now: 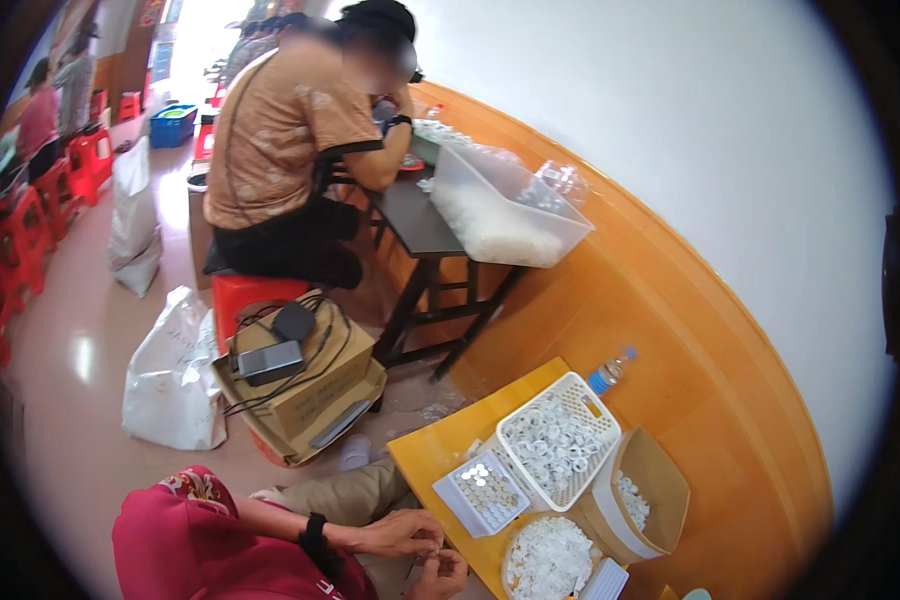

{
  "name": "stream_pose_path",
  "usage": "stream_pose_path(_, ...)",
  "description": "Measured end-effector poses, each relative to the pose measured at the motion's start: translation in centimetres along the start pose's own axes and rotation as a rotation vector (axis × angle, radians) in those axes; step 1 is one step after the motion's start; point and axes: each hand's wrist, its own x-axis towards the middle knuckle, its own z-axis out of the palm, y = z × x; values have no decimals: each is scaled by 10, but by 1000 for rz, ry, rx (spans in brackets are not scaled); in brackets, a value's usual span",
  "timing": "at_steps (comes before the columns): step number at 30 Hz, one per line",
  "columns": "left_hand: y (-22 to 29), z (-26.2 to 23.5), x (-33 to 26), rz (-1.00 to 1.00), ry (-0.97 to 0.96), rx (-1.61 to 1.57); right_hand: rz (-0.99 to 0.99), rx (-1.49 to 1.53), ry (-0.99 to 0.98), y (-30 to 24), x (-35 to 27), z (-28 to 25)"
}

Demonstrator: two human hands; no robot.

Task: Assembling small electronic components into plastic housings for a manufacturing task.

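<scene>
My left hand (pixel 402 532), with a black band on its wrist, is closed in a pinch near the yellow table's edge. Just below it, my right hand (pixel 440 575) has its fingertips pressed together close to the left one's. Whatever sits between the fingers is too small to make out. Beside my hands on the yellow table (pixel 430 445) lies a small white tray (pixel 452 512) with rows of round pale pieces. A white perforated basket (pixel 507 440) full of white ring-like parts is behind it. Nearer stands a round tub of small white pieces (pixel 550 560).
At the table's far side are a cardboard box (pixel 660 490) with white parts and a water bottle (pixel 611 371). A carton (pixel 315 395) carrying a device and black cables stands left of the table. Beyond, a seated co-worker (pixel 280 140) works by a clear bin (pixel 510 205).
</scene>
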Motion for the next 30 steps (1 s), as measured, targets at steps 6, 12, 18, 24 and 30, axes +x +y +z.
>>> stream_pose_path(6,11,11,-46,9,-75,14,-31,-115,92,-18,-47,-6)
stream_pose_path(12,3,7,-109,27,22,10,-7,-57,29,-24,-102,7)
stream_pose_path(18,2,-21,-167,96,116,12,-157,-68,-31,-42,-151,46)
stream_pose_path(24,4,-21,-216,32,111,-71,-113,-13,-96,-74,-200,60)
stream_pose_path(30,12,-5,-223,218,-33,-48,-37,116,2,-72,-224,36)
